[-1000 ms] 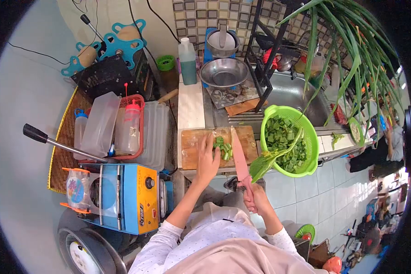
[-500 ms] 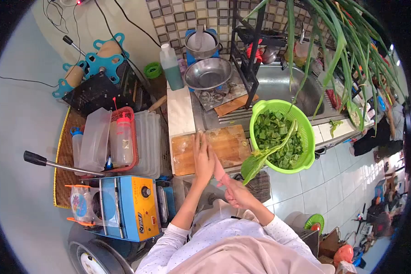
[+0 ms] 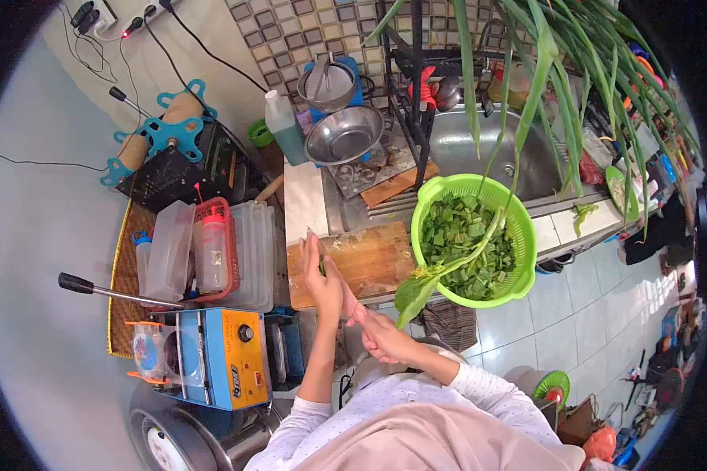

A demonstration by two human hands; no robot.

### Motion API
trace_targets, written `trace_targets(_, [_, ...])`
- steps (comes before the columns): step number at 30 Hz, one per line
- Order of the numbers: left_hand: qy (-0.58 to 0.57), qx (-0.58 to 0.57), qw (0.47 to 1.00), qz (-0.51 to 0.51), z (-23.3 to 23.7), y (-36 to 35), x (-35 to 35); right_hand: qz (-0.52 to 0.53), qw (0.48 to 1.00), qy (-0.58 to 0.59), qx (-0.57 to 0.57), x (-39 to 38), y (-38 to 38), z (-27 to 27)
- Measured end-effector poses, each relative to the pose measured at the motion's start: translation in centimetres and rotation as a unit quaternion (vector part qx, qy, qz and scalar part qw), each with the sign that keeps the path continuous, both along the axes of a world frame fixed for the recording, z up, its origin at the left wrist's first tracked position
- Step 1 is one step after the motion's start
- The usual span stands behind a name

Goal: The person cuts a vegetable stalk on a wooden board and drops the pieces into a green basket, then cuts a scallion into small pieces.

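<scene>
One pink knife (image 3: 349, 297) slants over the cutting board's (image 3: 373, 255) left part, right hand (image 3: 386, 340) clenched around its handle; left hand (image 3: 324, 286) lies alongside the blade, fingers extended, their grip impossible to tell; chopped leaves (image 3: 465, 235) sit in the green colander (image 3: 526, 251), just beside the board.

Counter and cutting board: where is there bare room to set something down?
Free: the white counter strip between the green-liquid bottle and the cutting board; most of the board's right part, between the left hand and the green basket. Crowded: the board's left part, behind that hand and the knife, and the basket, holding chopped leaves.
</scene>
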State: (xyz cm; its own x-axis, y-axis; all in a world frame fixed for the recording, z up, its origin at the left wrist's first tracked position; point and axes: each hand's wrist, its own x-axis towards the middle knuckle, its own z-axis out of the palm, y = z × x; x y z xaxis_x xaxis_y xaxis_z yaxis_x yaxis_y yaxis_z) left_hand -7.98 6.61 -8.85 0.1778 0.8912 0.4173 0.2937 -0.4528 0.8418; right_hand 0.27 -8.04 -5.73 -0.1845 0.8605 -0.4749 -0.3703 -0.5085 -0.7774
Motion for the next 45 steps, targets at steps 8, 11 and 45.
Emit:
trace_targets(8, [-0.043, 0.060, 0.995, -0.071, 9.1, -4.6, 7.5, -0.076, 0.997, 0.019, 0.007, 4.1, -5.7, 6.2])
trace_targets(11, [-0.079, 0.103, 0.975, -0.180, 11.0, -7.3, 12.3, -0.164, 0.984, -0.010, 0.063, 6.0, -8.8, 7.7])
trace_targets(45, [0.322, 0.061, 0.896, -0.300, 6.7, -8.2, 15.5, -0.385, 0.803, -0.451, 0.058, 13.4, -18.1, 2.5])
